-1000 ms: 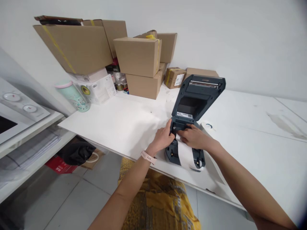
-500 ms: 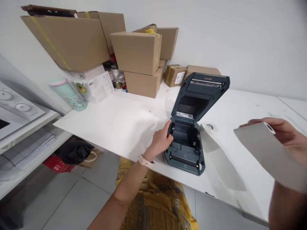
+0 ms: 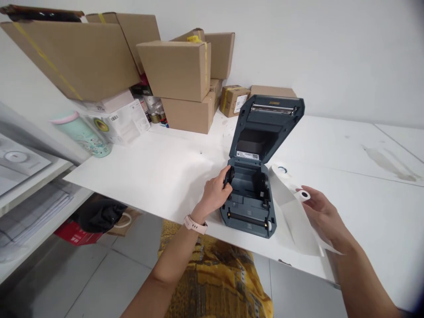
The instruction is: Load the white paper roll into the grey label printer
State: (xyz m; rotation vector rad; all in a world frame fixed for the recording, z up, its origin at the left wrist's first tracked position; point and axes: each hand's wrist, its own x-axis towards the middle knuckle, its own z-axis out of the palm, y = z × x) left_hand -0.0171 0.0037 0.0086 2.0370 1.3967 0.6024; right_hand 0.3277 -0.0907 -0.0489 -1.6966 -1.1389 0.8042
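Roll of paper (image 3: 300, 207) now out of printer (image 3: 253, 194), set on table (image 3: 347, 176) just right of it; a sec ago it was raised. Right hand (image 3: 323, 216) fingers loosely curled on roll. Left hand (image 3: 215, 194) fingers grip left roll holder. Bay empty, lid up.

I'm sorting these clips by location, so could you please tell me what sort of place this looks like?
Probably a small packing or shipping room: stacked cardboard boxes stand against the wall, an open label printer sits on the white table, and the right hand holds a paper roll.
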